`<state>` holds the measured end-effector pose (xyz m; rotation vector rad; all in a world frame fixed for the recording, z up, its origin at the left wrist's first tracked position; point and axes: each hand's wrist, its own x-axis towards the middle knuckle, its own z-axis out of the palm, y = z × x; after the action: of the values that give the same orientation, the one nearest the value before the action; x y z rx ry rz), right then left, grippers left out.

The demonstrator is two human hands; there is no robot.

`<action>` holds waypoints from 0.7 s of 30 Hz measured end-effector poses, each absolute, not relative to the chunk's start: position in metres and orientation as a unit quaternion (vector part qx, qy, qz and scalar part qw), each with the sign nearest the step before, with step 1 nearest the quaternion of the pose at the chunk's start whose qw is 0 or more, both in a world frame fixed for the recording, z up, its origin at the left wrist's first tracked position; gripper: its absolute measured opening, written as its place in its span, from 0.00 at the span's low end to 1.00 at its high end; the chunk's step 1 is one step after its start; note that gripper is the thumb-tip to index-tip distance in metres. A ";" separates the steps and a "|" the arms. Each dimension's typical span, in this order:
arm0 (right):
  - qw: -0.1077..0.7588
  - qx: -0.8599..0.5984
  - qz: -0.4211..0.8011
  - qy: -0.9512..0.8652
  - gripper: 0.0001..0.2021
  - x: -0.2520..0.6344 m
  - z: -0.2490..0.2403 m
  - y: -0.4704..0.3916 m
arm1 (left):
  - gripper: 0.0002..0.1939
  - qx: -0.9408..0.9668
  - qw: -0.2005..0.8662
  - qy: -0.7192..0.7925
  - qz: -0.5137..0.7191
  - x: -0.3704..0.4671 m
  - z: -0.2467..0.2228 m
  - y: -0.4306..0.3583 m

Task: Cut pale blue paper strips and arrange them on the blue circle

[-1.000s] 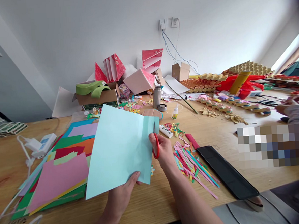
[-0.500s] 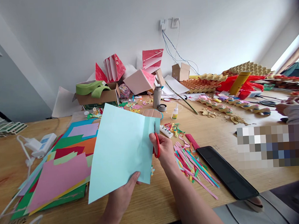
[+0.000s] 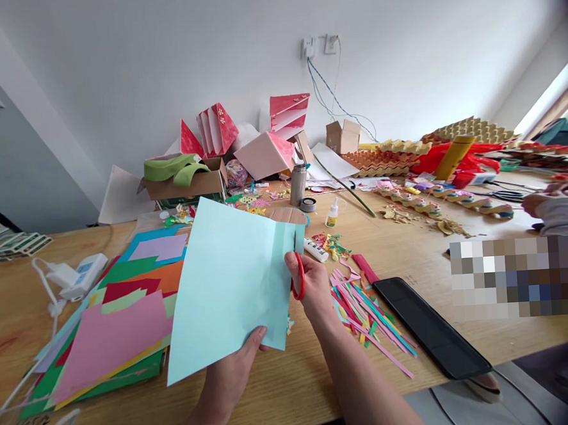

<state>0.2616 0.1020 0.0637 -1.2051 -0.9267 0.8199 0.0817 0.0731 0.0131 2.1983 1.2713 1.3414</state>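
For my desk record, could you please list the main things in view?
sheet: one, pale blue, centre
scissors: one, red-handled, at sheet's right side
coloured papers: several, mixed, left
paper strips: many, mixed, right of centre
flat device: one, black, near edge, right
flask: one, grey, behind sheet
small bottle: one, white, right of flask
egg trays: several, yellowish and brown, back right
table: one, wood-brown, underneath
co-worker's sleeve: one, grey, far right
left hand: one, bare, holding sheet's lower edge
right hand: one, bare, gripping scissors

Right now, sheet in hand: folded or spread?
Spread: the sheet shows one broad face, reaching well above the left hand, with faint crease-like bands near the scissors in the right hand.
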 end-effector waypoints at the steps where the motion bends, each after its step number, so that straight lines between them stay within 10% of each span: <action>1: 0.651 -0.530 0.361 -0.407 0.27 0.262 0.064 0.102 | 0.16 0.752 0.140 0.446 0.465 0.082 0.012 0.074; 21: 0.650 -0.547 0.347 -0.396 0.28 0.260 0.065 0.102 | 0.15 0.774 0.124 0.436 0.443 0.076 0.011 0.078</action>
<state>0.2600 0.1016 0.0653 -1.2432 -0.9004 0.7874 0.0761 0.0782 0.0110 2.2551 1.2701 1.2913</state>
